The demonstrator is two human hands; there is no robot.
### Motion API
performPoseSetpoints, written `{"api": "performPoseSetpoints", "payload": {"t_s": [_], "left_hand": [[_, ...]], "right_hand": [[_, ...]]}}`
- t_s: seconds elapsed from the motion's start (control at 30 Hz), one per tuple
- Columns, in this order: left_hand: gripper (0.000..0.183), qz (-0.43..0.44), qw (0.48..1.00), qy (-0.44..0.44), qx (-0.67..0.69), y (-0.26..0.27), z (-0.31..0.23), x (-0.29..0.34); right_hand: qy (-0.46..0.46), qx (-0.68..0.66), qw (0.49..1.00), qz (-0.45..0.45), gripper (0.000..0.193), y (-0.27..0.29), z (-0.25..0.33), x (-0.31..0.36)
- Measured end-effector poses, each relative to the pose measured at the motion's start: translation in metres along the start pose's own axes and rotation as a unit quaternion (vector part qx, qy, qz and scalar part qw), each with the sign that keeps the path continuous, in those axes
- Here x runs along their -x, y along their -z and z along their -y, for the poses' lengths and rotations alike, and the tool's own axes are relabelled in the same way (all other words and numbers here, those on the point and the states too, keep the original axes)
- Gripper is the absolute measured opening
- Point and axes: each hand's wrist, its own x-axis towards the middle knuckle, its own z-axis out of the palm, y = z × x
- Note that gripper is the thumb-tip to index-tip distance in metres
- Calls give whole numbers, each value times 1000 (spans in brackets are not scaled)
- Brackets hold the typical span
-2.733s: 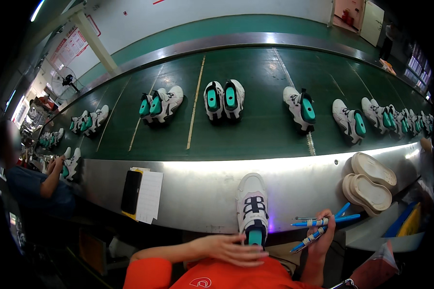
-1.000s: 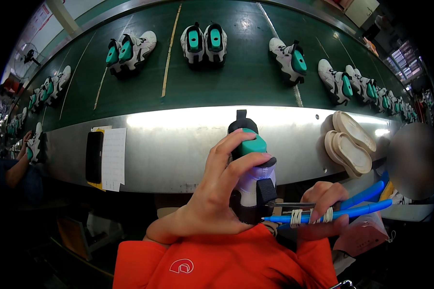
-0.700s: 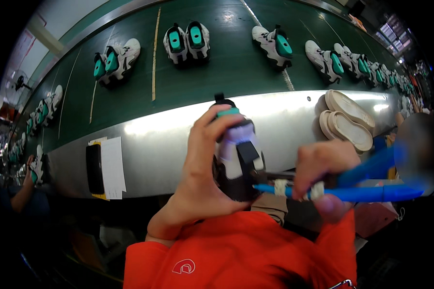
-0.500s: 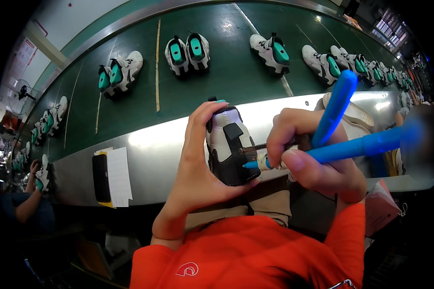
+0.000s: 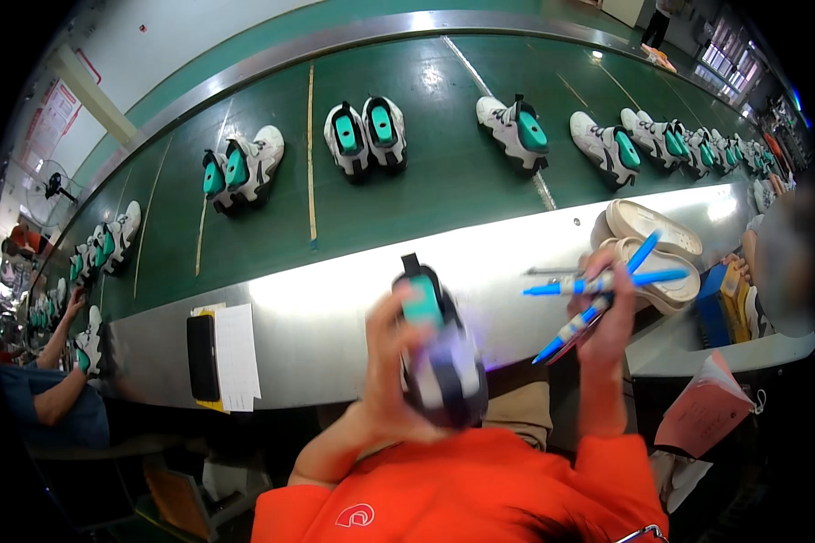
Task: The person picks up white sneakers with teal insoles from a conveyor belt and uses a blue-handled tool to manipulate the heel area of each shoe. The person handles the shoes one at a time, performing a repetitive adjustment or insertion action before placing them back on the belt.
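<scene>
My left hand (image 5: 388,362) grips a black-and-white sneaker (image 5: 444,362), its toe toward me and its opening, with a teal insert inside, facing up and away. Motion blurs the shoe and the fingers on it. Off to the right, apart from the shoe, my right hand (image 5: 607,312) is closed around several blue pens (image 5: 575,330). A thin dark tool (image 5: 552,271) sticks out leftward from the same hand. The pens point in different directions, over the metal ledge (image 5: 326,299).
Sneakers with teal inserts (image 5: 365,136) stand along the green conveyor belt (image 5: 272,235). On the ledge lie a black phone (image 5: 203,357), white paper (image 5: 236,353) and cream clog-like soles (image 5: 652,258). A pink booklet (image 5: 704,407) hangs lower right. Another person's arm (image 5: 59,362) handles a shoe at left.
My right hand has drawn back rightward from the shoe, taking the pens off its toe. My left hand has tipped the shoe so its teal opening shows. The view has shifted slightly.
</scene>
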Motion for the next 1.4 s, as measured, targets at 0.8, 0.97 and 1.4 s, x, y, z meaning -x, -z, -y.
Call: {"api": "performPoseSetpoints", "payload": {"t_s": [0.8, 0.97, 1.4], "left_hand": [[65, -272, 924, 249, -100, -59, 231, -115], [80, -347, 868, 234, -267, -43, 302, -159], [57, 56, 922, 375, -71, 56, 153, -92]], "right_hand": [[18, -97, 995, -16, 40, 93, -123, 20], [-25, -168, 984, -43, 38, 96, -125, 17], [-24, -162, 983, -77, 37, 90, -125, 17]]}}
